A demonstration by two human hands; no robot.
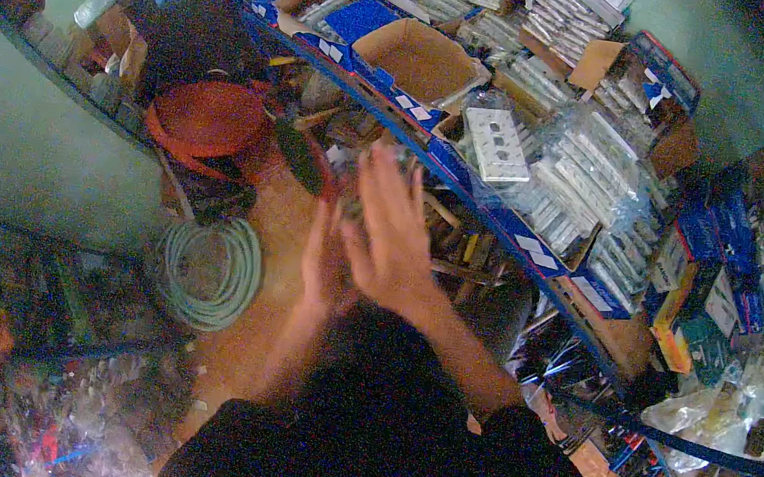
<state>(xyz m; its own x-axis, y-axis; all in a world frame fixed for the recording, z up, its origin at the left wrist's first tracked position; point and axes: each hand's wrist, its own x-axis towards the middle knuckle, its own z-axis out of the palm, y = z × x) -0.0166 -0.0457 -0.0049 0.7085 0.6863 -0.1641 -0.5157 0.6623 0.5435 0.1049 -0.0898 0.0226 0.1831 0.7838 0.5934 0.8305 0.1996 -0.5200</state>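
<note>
- The right hand stood slightly ahead and to the right, fingers long and straight with narrow gaps between them.
- The left hand stood close beside it, fingers also pointing forward, though motion blur softened its outline.
- The palms faced each other with little or no room between; whether they touched could not be told. No held thing showed.
- The nearest clear thing to the right hand was a white plate with cut-out openings, in clear wrapping.
- It lay ahead and to the right of both hands, well apart from them, so the right hand was nearer.
- Its long axis ran away from the person, far end leaning left, near end leaning right.
- The plate sat among wrapped packs on the blue-edged shelf, whose edge slanted between it and the hands.
- An open cardboard box stood beyond the plate, to its left.
- Left of the hands were a red basin and, nearer the person, a pale coil of hose or cable.
</note>
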